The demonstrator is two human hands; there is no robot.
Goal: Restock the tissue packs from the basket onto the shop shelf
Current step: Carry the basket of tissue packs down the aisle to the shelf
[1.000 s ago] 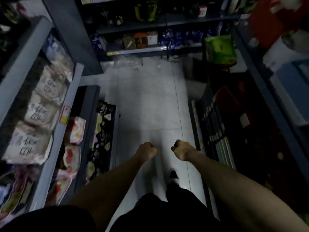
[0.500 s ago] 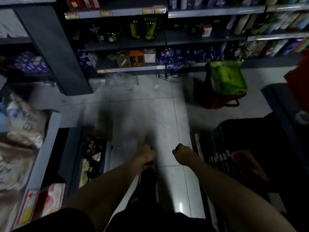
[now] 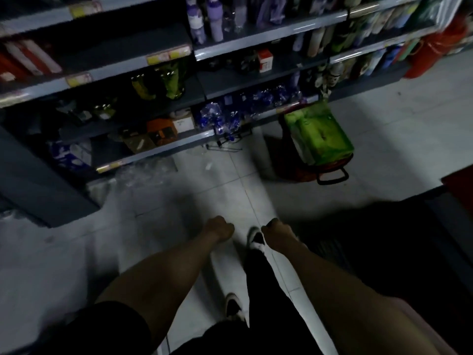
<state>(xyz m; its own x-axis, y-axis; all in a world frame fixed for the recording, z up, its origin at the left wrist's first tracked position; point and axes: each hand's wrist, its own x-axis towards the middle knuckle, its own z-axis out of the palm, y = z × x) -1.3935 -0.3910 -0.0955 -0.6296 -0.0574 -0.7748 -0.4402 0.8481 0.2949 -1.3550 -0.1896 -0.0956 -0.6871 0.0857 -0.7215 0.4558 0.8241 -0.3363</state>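
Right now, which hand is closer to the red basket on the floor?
The right hand: the basket sits ahead and slightly right of it. The left hand is farther left.

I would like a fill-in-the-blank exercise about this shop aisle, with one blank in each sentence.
The packs in the basket are ___ in colour. The basket stands on the ___, beside the shelf. The left hand and the right hand are curled into ___.
Missing words: green; floor; fists.
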